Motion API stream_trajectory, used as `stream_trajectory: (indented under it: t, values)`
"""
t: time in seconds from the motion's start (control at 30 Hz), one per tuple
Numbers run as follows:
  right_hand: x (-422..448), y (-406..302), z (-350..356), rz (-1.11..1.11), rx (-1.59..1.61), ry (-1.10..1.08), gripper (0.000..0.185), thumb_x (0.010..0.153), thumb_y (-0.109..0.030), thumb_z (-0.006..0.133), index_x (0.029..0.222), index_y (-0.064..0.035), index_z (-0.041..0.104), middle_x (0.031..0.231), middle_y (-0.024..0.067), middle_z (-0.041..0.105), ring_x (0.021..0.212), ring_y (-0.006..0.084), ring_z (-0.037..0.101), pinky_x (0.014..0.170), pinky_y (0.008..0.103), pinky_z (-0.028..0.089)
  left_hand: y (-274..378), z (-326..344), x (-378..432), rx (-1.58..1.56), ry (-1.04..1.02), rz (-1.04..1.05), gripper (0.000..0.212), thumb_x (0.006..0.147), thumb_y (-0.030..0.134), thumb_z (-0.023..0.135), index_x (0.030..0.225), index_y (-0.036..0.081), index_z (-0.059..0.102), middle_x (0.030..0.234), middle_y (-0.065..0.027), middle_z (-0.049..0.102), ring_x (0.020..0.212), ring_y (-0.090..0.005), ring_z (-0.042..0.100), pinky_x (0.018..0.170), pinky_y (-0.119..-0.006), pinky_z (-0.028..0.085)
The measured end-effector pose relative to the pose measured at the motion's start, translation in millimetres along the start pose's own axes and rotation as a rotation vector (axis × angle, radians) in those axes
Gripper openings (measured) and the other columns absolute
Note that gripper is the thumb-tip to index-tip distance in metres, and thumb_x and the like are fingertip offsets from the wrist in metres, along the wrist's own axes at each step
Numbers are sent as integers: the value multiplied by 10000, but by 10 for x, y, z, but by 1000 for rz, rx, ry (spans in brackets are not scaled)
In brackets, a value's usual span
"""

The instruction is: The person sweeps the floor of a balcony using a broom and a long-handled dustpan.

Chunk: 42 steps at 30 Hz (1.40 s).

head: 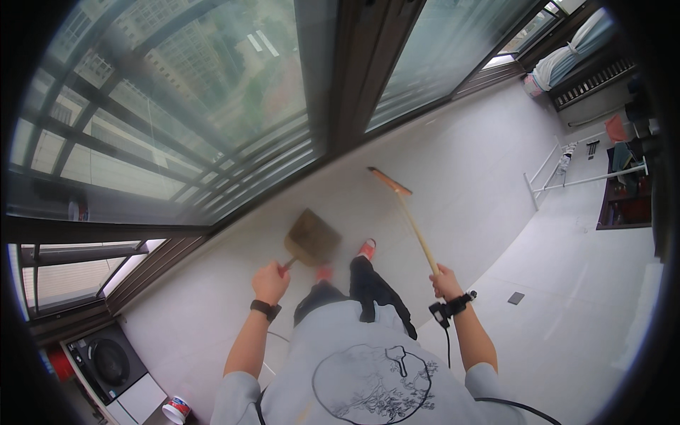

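My left hand point(271, 282) grips the short handle of a brownish dustpan point(312, 237). The pan is somewhat blurred and hangs in front of my left foot; whether it touches the floor I cannot tell. In my right hand point(446, 283) is the pale yellow stick of a long-handled floor tool, a broom or squeegee point(417, 228). Its narrow orange head point(390, 181) with a dark edge lies out ahead at the floor, apart from the dustpan. Two red slippers point(367, 248) are on my feet, the left one blurred.
Tall dark-framed windows point(340, 79) run along the left and front. At the right stands a white metal rack point(589, 180) with cloths. A small dark rectangle point(516, 298) is on the pale floor point(478, 133). A front-loading washing machine point(109, 361) and a tub point(176, 409) are lower left.
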State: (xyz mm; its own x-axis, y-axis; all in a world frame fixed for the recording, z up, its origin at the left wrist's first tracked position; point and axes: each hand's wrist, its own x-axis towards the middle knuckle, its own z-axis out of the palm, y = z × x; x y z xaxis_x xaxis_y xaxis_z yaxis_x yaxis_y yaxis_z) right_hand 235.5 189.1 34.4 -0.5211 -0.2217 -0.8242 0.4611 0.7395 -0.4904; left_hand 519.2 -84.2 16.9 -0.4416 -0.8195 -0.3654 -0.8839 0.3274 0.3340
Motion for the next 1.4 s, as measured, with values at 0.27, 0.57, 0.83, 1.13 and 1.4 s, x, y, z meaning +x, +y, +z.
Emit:
stream_trajectory:
  t: [0.27, 0.57, 0.83, 1.13, 1.4]
  values:
    - [925, 51, 202, -15, -95, 162, 98, 646, -30, 418, 740, -11, 436, 458, 55, 396, 367, 165, 425, 311, 282, 324, -208, -24, -157, 20, -16, 80, 124, 616, 205, 545, 648, 86, 531, 581, -79, 547, 570, -252, 527, 514, -350, 411]
    - [-124, 760, 1111, 66, -256, -130, 235, 656, -24, 439, 878, -64, 372, 467, 29, 364, 343, 136, 405, 286, 265, 321, -303, 27, -85, 68, -36, 75, 128, 622, 215, 537, 647, 89, 534, 583, -77, 548, 560, -251, 527, 509, -348, 410]
    - [-790, 284, 798, 471, 482, -513, 161, 746, -38, 410, 875, -127, 374, 447, -65, 254, 322, 23, 247, 280, 171, 200, -323, -6, -50, 59, -24, 86, 134, 609, 212, 552, 637, 83, 531, 580, -76, 546, 554, -249, 528, 505, -338, 416]
    - [-781, 161, 354, 218, 430, -197, 167, 695, -55, 447, 853, -101, 419, 469, -39, 303, 334, 44, 281, 288, 174, 243, -342, -4, -111, 53, -23, 70, 123, 618, 208, 534, 642, 89, 513, 588, -70, 546, 574, -255, 526, 510, -354, 403]
    - [478, 401, 152, 92, 69, 144, 172, 654, -28, 418, 822, -62, 400, 460, 29, 334, 344, 151, 364, 298, 272, 308, -372, 13, -113, 118, 1, 47, 151, 599, 233, 563, 649, 93, 539, 589, -63, 556, 568, -235, 533, 515, -337, 420]
